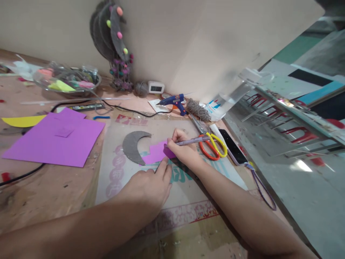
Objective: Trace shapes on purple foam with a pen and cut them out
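Note:
A small piece of purple paper (155, 154) lies on a printed plastic sheet in front of me. My right hand (185, 147) is closed around a pen (193, 140), its lower end over the right side of this paper. The tip itself is hidden by my fingers. Flat on the sheet, my left hand (149, 185) has its fingers stretched forward, the fingertips at the near edge of the paper. Left of the paper is a grey crescent (132, 146), its surface looking yarn-wrapped. Scissors (212, 146) with one red-orange and one yellow handle lie just beyond my right hand.
Larger purple sheets (59, 144) lie at left. Behind are a blue glue gun (174, 101) with a black cord, grey yarn (198, 109) and a bowl of supplies (72, 90). A phone (233, 145) lies near the table's right edge. Crescent decorations (107, 32) hang on the wall.

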The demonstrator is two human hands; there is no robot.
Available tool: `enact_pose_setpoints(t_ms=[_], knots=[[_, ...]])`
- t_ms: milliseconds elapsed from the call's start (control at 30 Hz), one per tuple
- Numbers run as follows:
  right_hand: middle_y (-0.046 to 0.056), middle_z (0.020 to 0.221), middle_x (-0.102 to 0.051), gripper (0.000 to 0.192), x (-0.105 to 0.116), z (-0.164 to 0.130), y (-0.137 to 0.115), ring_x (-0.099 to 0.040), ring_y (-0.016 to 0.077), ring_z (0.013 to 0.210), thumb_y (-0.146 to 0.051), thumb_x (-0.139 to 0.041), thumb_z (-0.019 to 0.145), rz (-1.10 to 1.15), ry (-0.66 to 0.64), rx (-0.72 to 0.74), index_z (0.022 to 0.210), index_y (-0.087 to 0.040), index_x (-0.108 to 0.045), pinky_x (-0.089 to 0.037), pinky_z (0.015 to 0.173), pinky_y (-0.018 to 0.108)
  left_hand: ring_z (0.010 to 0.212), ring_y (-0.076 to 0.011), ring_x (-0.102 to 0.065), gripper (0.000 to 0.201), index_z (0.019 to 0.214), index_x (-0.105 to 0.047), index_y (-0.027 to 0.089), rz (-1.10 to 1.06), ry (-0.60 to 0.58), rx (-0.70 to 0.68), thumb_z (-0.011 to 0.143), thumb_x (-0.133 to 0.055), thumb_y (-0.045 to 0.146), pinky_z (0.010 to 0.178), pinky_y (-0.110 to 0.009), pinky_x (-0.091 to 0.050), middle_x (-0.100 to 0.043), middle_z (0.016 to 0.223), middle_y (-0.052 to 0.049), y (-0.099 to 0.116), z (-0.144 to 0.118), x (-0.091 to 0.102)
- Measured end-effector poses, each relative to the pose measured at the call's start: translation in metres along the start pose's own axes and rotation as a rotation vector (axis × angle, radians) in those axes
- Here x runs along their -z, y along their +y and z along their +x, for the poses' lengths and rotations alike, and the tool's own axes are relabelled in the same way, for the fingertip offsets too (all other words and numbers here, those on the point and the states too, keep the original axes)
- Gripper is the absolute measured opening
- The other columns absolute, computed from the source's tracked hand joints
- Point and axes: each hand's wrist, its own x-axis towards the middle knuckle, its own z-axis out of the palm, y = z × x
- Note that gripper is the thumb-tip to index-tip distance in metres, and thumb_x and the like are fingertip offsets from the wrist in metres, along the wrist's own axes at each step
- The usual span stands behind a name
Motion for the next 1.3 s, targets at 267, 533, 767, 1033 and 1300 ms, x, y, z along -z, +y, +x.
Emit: enact_pose_setpoints(t_ms=[267,533,767,1033,1300], knots=[[-0.006,0.052,-0.040,0.023,0.000,0.000,0.000,-0.038,0.0115,0.050,-0.024,-0.054,0.077,-0.042,-0.021,0.007,0.062,-0.023,-0.036,-0.030,0.049,0.024,0.067,-0.0228,-0.072,0.045,0.136,-0.057,0.010,0.003,0.046,0.000,0.094,-0.049,0.025,0.050,-0.033,-0.056,-0.057,0.139,-0.018,-0.001,-0.001,0.001],[-0.007,0.053,-0.039,0.025,-0.002,0.000,0.004,-0.036,0.0113,0.049,-0.030,-0.055,0.081,0.035,-0.049,0.030,0.065,-0.024,-0.037,-0.029,0.048,0.025,0.071,-0.0239,-0.073,0.045,0.136,-0.055,0.009,-0.029,0.038,0.000,0.094,-0.048,0.022,0.053,-0.034,-0.057,-0.058,0.137,-0.020,0.000,-0.001,-0.001],[-0.008,0.053,-0.042,0.029,-0.002,-0.001,0.008,-0.037,0.0105,0.048,-0.037,-0.059,0.083,0.043,-0.084,0.027,0.067,-0.023,-0.039,-0.028,0.048,0.023,0.066,-0.0227,-0.071,0.044,0.134,-0.058,0.009,-0.016,0.085,-0.005,0.093,-0.049,0.024,0.050,-0.034,-0.055,-0.059,0.137,-0.020,0.000,-0.001,-0.006],[-0.008,0.051,-0.038,0.024,0.001,-0.001,-0.001,-0.035,0.0104,0.047,-0.028,-0.056,0.077,0.009,-0.096,-0.032,0.063,-0.023,-0.036,-0.025,0.045,0.023,0.061,-0.0220,-0.070,0.044,0.130,-0.061,0.010,-0.016,0.143,0.013,0.089,-0.054,0.024,0.047,-0.034,-0.054,-0.063,0.132,-0.018,0.001,-0.001,-0.010],[-0.006,0.056,-0.040,0.024,0.006,-0.006,0.000,-0.040,0.0121,0.053,-0.030,-0.054,0.077,0.048,0.035,-0.015,0.062,-0.023,-0.036,-0.031,0.051,0.025,0.064,-0.0223,-0.072,0.045,0.132,-0.060,0.011,0.003,0.096,0.012,0.090,-0.053,0.025,0.049,-0.034,-0.058,-0.057,0.139,-0.018,0.001,0.000,-0.009]])
